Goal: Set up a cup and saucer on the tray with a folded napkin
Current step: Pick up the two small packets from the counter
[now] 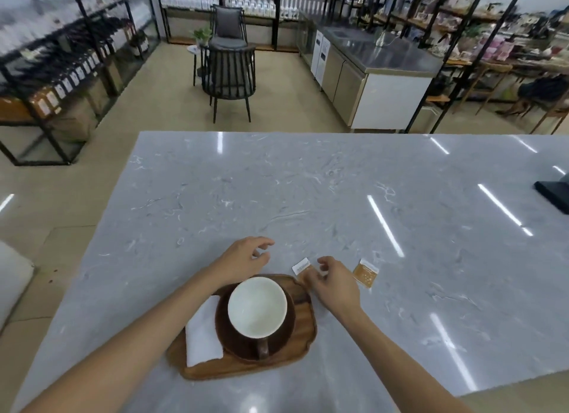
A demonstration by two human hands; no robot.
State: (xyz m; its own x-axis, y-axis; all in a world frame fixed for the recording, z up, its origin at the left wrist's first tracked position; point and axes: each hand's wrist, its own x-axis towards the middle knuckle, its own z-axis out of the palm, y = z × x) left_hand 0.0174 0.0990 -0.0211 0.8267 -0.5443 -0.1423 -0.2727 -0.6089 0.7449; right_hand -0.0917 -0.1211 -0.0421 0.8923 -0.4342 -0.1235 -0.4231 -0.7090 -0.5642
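A wooden tray (304, 329) lies on the grey marble counter near me. On it a dark brown saucer (284, 335) carries a cup (257, 306), white inside, its brown handle toward me. A folded white napkin (203, 331) lies on the tray's left side, beside the saucer. My left hand (243, 260) hovers just beyond the tray, fingers apart, holding nothing. My right hand (332, 281) is at the tray's far right corner, fingers pinching a small sachet (301, 266) with a white end.
A second brown sachet (365, 272) lies on the counter (308, 197) to the right of my right hand. A dark flat object (555, 195) sits at the counter's right edge. Chairs, shelves and a steel counter stand beyond.
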